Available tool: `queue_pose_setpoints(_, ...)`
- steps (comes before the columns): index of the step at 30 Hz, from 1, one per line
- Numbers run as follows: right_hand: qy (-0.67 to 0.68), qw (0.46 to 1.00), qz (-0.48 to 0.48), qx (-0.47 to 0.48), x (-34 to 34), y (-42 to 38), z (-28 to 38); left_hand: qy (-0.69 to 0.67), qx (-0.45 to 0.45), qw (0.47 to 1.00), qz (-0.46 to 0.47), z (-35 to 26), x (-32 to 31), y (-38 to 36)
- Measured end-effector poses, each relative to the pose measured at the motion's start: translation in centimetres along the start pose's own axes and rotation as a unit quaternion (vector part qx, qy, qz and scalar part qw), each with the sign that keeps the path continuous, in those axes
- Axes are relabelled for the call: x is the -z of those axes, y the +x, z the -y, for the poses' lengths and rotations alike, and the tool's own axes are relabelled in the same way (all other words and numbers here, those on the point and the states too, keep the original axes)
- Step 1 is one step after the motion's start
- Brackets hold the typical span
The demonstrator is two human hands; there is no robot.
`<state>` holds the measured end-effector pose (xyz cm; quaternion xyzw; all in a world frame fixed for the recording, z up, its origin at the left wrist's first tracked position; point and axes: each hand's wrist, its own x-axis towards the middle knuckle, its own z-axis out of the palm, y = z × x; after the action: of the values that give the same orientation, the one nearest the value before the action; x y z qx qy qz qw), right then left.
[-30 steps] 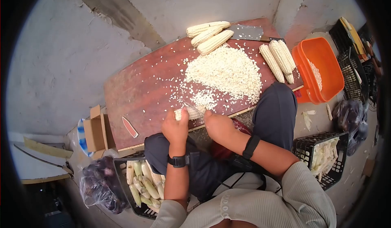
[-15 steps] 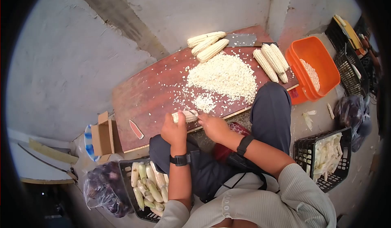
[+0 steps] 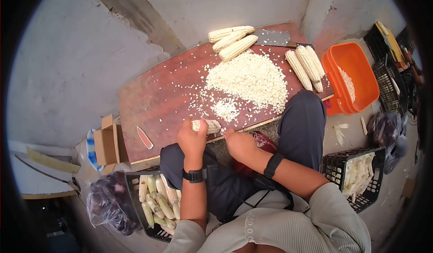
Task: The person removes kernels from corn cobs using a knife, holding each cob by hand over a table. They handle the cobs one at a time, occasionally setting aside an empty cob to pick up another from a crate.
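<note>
My left hand (image 3: 192,139) is wrapped around a white corn cob (image 3: 206,126) above the near edge of the red-brown board (image 3: 158,86). Close to the cob's right end, my right hand (image 3: 241,144) is closed; whatever it grips is too small and hidden to name. Past my hands lies a broad heap of loose corn kernels (image 3: 248,79), with a smaller pile of kernels (image 3: 225,109) nearer to me. Several whole cobs (image 3: 237,47) rest at the far side beside a cleaver (image 3: 272,38), and more cobs (image 3: 307,68) lie at the right.
An orange bucket (image 3: 333,68) with kernels inside stands right of the board. Black crates hold unshucked corn (image 3: 158,203) at lower left and husks (image 3: 358,174) at right. On the board's left lies a red-and-white pointed piece (image 3: 145,138), near a cardboard box (image 3: 107,144).
The view has shifted slightly. My right hand has drawn a little away from the cob's end, while my left hand keeps its hold on the cob.
</note>
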<state>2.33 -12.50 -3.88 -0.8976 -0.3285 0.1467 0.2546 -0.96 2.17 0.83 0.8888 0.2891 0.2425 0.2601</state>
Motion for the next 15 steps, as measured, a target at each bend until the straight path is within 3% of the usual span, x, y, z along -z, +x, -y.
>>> queue_pose_setpoints(5, -0.008, 1.000, 0.011, 0.007, -0.8, 1.1, -0.7, -0.001, -0.003, 1.000, 0.000, 0.3, -0.2, 0.1)
queue_pose_setpoints(11, 0.089, 0.995, -0.036, 0.011, -0.3, 0.8, -1.0, 0.030, -0.050, 0.997, -0.047, -0.6, -0.8, -0.6)
queue_pose_setpoints(15, 0.042, 0.997, -0.026, 0.052, 1.7, -1.0, -1.0, 0.045, -0.038, 0.995, -0.074, -0.1, -1.0, -1.0)
